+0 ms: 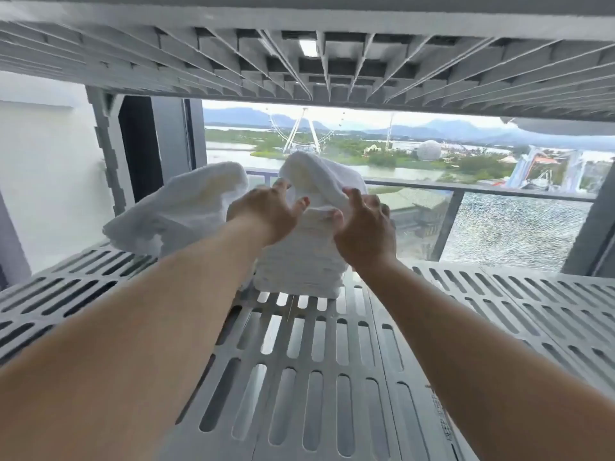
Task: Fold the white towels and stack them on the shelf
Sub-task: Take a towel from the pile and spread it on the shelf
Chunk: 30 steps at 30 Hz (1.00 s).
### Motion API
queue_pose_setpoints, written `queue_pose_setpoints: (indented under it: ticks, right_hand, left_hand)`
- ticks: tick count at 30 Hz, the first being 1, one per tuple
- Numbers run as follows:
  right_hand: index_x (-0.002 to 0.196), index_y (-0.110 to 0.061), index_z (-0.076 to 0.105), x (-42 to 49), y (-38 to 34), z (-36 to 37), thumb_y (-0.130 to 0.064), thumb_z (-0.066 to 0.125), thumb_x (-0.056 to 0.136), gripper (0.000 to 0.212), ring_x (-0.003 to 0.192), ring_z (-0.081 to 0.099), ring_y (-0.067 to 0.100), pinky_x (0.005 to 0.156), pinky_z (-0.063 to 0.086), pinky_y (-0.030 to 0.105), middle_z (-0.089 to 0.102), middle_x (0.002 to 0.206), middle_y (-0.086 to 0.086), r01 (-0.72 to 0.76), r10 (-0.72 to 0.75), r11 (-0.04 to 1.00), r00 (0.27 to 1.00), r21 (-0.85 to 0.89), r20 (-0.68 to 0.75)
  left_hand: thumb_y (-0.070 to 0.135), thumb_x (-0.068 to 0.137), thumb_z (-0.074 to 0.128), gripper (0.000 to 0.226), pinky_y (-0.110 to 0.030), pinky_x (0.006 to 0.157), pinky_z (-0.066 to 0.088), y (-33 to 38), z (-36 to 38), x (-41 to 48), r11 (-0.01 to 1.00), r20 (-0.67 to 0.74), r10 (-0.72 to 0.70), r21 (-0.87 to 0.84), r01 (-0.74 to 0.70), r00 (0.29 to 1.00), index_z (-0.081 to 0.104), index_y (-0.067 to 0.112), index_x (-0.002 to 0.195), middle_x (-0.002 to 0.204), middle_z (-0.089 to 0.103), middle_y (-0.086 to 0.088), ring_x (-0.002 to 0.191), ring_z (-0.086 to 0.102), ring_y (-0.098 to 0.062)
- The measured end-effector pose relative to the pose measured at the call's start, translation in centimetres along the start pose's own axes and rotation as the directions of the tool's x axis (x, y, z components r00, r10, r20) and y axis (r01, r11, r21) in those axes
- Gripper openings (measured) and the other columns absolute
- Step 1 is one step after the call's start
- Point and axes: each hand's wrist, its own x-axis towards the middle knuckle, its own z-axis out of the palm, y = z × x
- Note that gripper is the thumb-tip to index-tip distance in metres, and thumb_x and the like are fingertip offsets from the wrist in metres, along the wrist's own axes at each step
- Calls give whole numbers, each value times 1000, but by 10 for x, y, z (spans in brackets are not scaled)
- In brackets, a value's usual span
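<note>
White towels: a folded stack (299, 271) stands squared and upright at mid-frame on the grey slotted shelf (299, 377).
Top towel (316, 174): humped and rumpled on the stack's crown, just above centre, not lying flat.
Right grip (362, 224): thumb and curled fingers pinch the top towel's near edge, right of centre.
Left grip (266, 211): fingers spread against the top towel's left side. Whether they pinch the cloth or only touch it cannot be told.
Loose towel (176, 207): sprawls unfolded on the shelf at centre left, just beside the stack. Any contact between them is hidden by the forearm.
Done, by the look of it: many towels are folded and stacked, so the job appears well advanced.
Left to do, by the look of it: settling the top towel flat and square, then folding the loose towel and adding it to the stack.
Above: the ribbed underside of an upper shelf (332, 61) fills the top of the frame.
</note>
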Motion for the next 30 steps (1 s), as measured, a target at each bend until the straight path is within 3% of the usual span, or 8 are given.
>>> queue_pose_setpoints:
  ticks: [2,6,13,20,23,30]
  right_hand:
    - [137,-26,41,6,4,2,-40,41,99,40,113,53,35,95,46,52,57,122,14,-29,25,996,998,79,50]
    - [125,-23,53,13,14,8,-39,32,102,34,104,59,32,87,50,46,64,113,12,17,-18,992,1000,124,4]
    - [142,-18,48,25,19,22,-25,47,97,45,116,52,34,93,49,44,57,125,15,-37,32,996,998,83,60]
    - [133,-18,56,28,16,26,-16,45,97,37,113,52,33,88,53,48,55,118,14,-50,50,996,999,72,8]
    - [130,-17,58,29,17,25,-11,44,97,36,112,52,33,86,50,44,54,115,14,-61,63,995,998,77,-31]
    - [129,-16,58,27,11,15,-12,43,98,35,112,53,32,85,47,40,55,116,14,-99,110,991,985,87,-133]
  left_hand:
    - [65,96,29,65,-47,98,45,7,5,5,999,34,-27,25,26,999,31,29,150,145,49,-14,126,51,-34]
    - [62,96,33,62,-45,102,42,10,12,13,997,75,-77,6,77,994,37,27,147,143,52,-12,128,50,-31]
    - [47,93,56,57,-40,94,49,12,14,14,1000,49,-11,2,11,999,45,21,142,132,60,-9,117,56,-30]
    - [27,87,72,57,-30,100,45,12,13,19,989,-20,40,-144,-43,999,54,16,139,135,60,-7,124,54,-26]
    - [16,85,72,52,-24,92,42,15,12,20,975,-45,23,-219,-32,999,57,17,136,132,61,-8,123,54,-25]
    - [9,91,59,43,-28,98,41,16,7,18,964,-134,90,-236,-120,987,61,17,133,130,60,-12,122,52,-27]
